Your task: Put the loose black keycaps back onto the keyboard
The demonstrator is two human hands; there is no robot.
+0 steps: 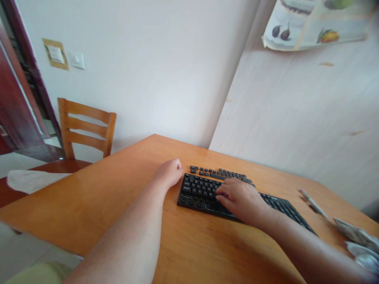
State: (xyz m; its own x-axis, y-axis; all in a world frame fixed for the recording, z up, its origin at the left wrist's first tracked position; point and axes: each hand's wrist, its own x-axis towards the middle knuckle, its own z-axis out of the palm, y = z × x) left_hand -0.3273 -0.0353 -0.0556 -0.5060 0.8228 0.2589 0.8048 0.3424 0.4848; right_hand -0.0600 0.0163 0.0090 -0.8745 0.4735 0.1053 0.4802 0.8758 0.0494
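A black keyboard (197, 191) lies on the wooden table in front of me. Its near row, at the left end, has lost its keycaps and shows bare sockets. My right hand (241, 199) rests over the middle of the keyboard, with thumb and fingers bent close together at the keys. Whatever lies between those fingertips is too small to make out. To the left of the keyboard, my left hand (169, 173) is closed in a fist on the table, its inside hidden. Just behind the keyboard, loose black keycaps (232, 173) are laid out in rows, partly covered by my right hand.
The wooden table (124, 189) meets the wall at its far side. Toward its right edge lie a slim pen-like object (314, 203) and a crumpled plastic bag (355, 232), both blurred. A wooden chair (85, 130) stands beyond the left edge.
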